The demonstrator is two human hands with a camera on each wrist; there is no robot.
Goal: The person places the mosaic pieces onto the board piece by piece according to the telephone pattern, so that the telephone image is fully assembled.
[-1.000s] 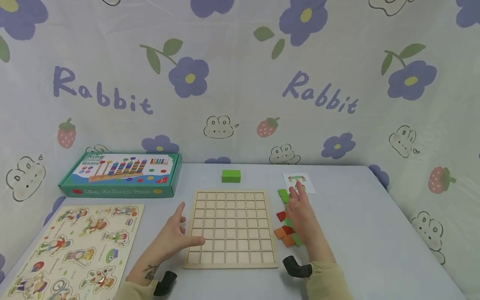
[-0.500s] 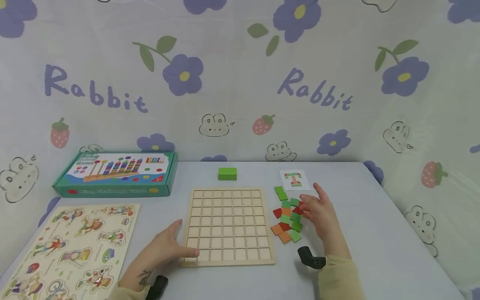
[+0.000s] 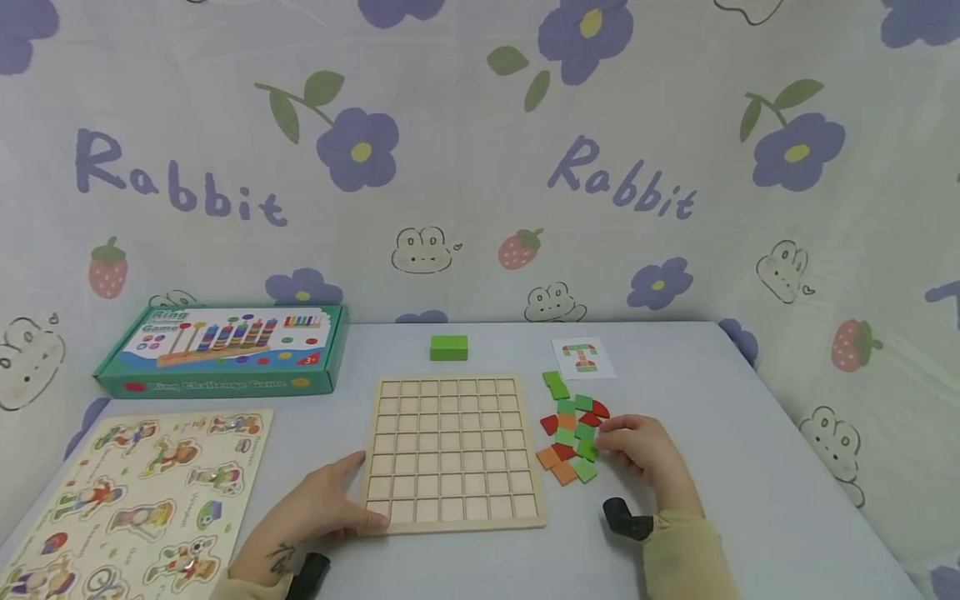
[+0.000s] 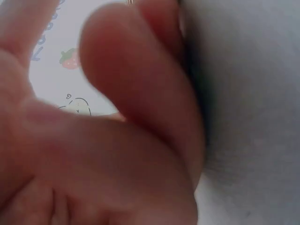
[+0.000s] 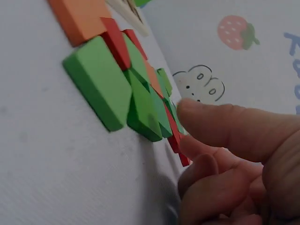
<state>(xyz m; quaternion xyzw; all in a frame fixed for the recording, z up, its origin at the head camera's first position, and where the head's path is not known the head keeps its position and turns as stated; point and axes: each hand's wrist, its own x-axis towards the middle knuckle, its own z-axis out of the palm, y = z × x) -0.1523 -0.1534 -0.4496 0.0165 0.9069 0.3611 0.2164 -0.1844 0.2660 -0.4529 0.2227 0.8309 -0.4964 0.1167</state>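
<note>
A square wooden grid board (image 3: pixel 454 527) lies flat on the table in the head view. My left hand (image 3: pixel 318 507) is at its lower left corner, the thumb on the front edge and the index finger along the left edge. In the left wrist view, other fingers (image 4: pixel 140 70) of this hand look bent near the tabletop. Right of the board lies a loose group of small green, red and orange tiles (image 3: pixel 565 472). My right hand (image 3: pixel 647 454) is at the group's right side, fingers bent, close to a green tile (image 5: pixel 143 112); no held tile shows.
A white pattern card (image 3: pixel 583 358) lies behind the tiles. A green block (image 3: pixel 448 348) stands behind the board. To the left are a Ring Challenge Game box (image 3: pixel 225 350) and a wooden picture puzzle (image 3: pixel 146 500). The white table (image 3: pixel 757 467) extends to the right.
My left hand has come down and in to the board's lower left corner. My right hand has moved off the card and tiles to their right side, uncovering them, then closer with bent fingers.
</note>
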